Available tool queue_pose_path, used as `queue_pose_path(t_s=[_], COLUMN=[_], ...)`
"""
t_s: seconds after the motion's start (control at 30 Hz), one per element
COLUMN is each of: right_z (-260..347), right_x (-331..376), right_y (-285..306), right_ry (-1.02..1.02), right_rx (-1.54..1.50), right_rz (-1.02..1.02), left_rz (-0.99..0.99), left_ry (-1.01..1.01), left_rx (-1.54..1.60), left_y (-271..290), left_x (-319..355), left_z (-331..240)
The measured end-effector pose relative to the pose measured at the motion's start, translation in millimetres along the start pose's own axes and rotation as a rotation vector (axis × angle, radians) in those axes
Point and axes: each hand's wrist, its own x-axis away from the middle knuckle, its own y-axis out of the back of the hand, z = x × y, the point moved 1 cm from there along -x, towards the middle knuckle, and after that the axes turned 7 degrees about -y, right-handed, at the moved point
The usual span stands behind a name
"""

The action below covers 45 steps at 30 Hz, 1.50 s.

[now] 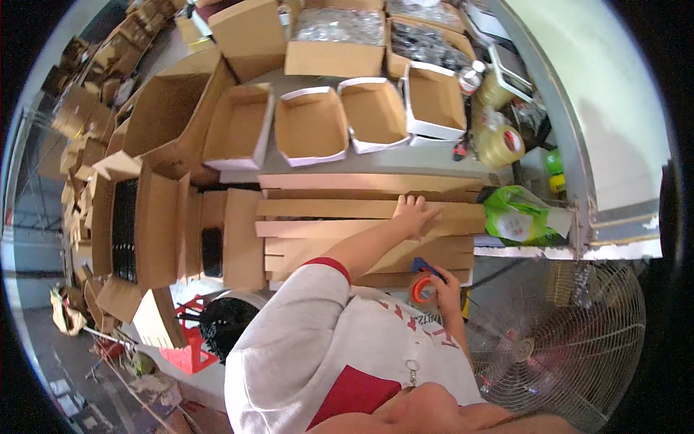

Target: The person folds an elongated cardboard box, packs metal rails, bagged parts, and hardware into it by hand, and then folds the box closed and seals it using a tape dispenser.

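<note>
A long cardboard box [347, 260] lies across the bench in front of me, with its long flaps [325, 209] close together and a dark narrow gap between them. My left hand [413, 217] rests on the flaps right of the middle, fingers spread and thumb pointing right. Near the box's front edge, my right hand [448, 291] is closed round a hand-held tape dispenser with a blue head [428, 269] and an orange roll side [421, 288]. Part of its grip is hidden by my fingers.
Several shallow cardboard trays [311, 126] line the back of the bench. Clear tape rolls [500, 147] and a green plastic bag [517, 215] are on the right. An open carton with black items [125, 230] stands left. A large fan [553, 347] stands at lower right.
</note>
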Motion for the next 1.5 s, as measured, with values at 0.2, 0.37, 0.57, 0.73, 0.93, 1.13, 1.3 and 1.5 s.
queue_pose_path(t_s=[0.2, 0.37, 0.57, 0.73, 0.93, 1.13, 1.3, 1.5], right_z=[27.2, 76.4, 132.2, 134.3, 146.9, 184.3, 210.6, 220.8], right_x=[-3.5, -15.9, -41.6, -52.2, -72.2, -100.4, -135.7, -146.6], right_y=[-33.6, -99.5, -197.8, -245.2, -241.1, -269.4, -293.2, -300.3], right_ry=[0.086, 0.193, 0.292, 0.347, 0.361, 0.44, 0.245, 0.153], right_rx=[0.034, 0.023, -0.182, -0.279, 0.134, 0.821, 1.131, 1.074], right_rz=[0.096, 0.209, 0.462, 0.434, 0.236, 0.043, 0.269, 0.286], left_rz=[-0.347, -0.556, -0.439, -0.55, -0.517, -0.229, -0.292, -0.303], left_ry=[0.06, 0.254, 0.327, -0.038, -0.076, -0.106, -0.115, -0.099], left_rx=[-0.195, -0.021, 0.067, 0.001, -0.117, -0.172, -0.205, -0.207], left_y=[-59.0, -83.4, -53.8, -87.4, -36.6, -48.7, -57.6, -60.0], left_x=[168.1, 279.9, 277.8, 261.4, 266.9, 252.0, 255.2, 256.6], left_z=[89.5, 136.9, 149.2, 183.0, 180.4, 192.1, 191.0, 187.9])
